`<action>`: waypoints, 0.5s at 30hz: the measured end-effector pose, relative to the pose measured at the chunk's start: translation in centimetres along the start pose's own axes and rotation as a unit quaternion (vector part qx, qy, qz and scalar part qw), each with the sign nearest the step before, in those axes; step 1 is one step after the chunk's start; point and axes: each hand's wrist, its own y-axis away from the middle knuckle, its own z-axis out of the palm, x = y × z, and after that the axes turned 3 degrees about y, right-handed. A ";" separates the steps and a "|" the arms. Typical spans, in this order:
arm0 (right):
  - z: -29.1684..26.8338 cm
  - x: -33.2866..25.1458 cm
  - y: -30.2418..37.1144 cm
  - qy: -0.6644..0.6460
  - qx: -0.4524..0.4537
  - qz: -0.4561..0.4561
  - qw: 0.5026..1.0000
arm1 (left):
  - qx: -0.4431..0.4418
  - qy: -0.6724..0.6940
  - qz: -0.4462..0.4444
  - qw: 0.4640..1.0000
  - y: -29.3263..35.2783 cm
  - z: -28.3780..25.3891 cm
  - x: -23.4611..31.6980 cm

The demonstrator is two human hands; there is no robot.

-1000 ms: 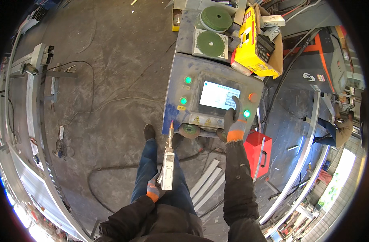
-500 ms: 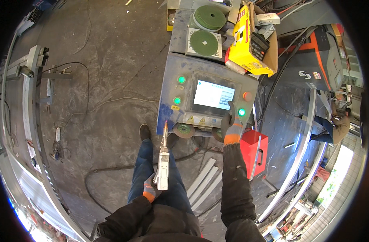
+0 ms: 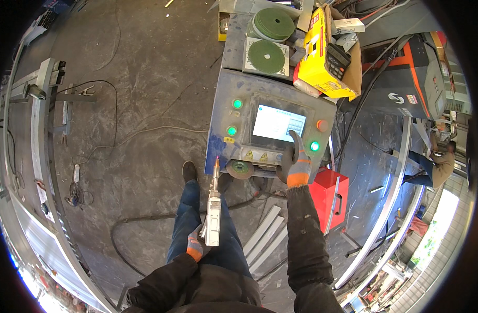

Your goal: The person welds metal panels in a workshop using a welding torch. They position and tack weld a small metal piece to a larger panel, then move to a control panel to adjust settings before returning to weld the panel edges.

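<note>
My left hand (image 3: 195, 244), in a grey and orange glove, is closed round the handle of a silver welding torch (image 3: 213, 219). Its copper-coloured tip points away from me, beside the left front edge of a blue machine console (image 3: 216, 109). My right hand (image 3: 298, 166), gloved alike, holds nothing. Its index finger stretches to the keypad area of the lit touchscreen (image 3: 270, 120); whether the fingertip touches cannot be seen. Around the screen are lit green buttons (image 3: 231, 130) and an orange-red knob (image 3: 321, 125). An abrasive disc (image 3: 240, 168) hangs at the console's front.
Green discs (image 3: 266, 56) and a yellow carton (image 3: 314, 57) with a calculator (image 3: 337, 61) sit atop the machine. A red box (image 3: 325, 193) stands to its right. Metal strips (image 3: 264, 235) and a dark hose (image 3: 145, 220) lie on the floor. Another person (image 3: 440, 167) is at far right.
My right hand has shifted a little left, its fingertip moving to the keypad's left part. It now covers the second disc at the console's front. The torch stays in my left hand.
</note>
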 end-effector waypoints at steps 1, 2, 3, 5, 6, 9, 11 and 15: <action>0.1 0.2 0.1 -0.005 0.000 0.024 1.000 | -0.009 0.031 0.002 0.999 0.0 -0.1 -0.1; 0.1 0.4 0.2 -0.002 0.006 0.043 0.999 | -0.004 0.073 -0.019 0.997 0.0 -0.3 -0.1; 0.1 0.7 0.3 -0.006 0.004 0.027 1.000 | -0.030 0.144 -0.032 0.989 0.0 -0.5 -0.2; -0.1 0.9 0.5 0.004 0.011 -0.009 1.000 | -0.041 -0.030 0.011 0.999 0.1 -0.8 -0.2; -0.2 1.0 0.6 0.006 0.013 -0.011 1.000 | -0.051 -0.072 0.024 0.996 0.1 -0.9 -0.2; -0.4 0.6 0.4 0.018 0.009 0.003 1.000 | -0.060 -0.132 0.043 0.989 0.1 -1.1 -0.1; -0.3 0.2 0.0 0.017 0.007 0.001 1.000 | -0.065 -0.131 0.049 0.988 0.2 -1.2 0.0; 0.0 -0.2 -0.5 -0.008 0.017 -0.062 0.998 | -0.063 -0.294 0.084 0.950 0.4 -1.0 0.1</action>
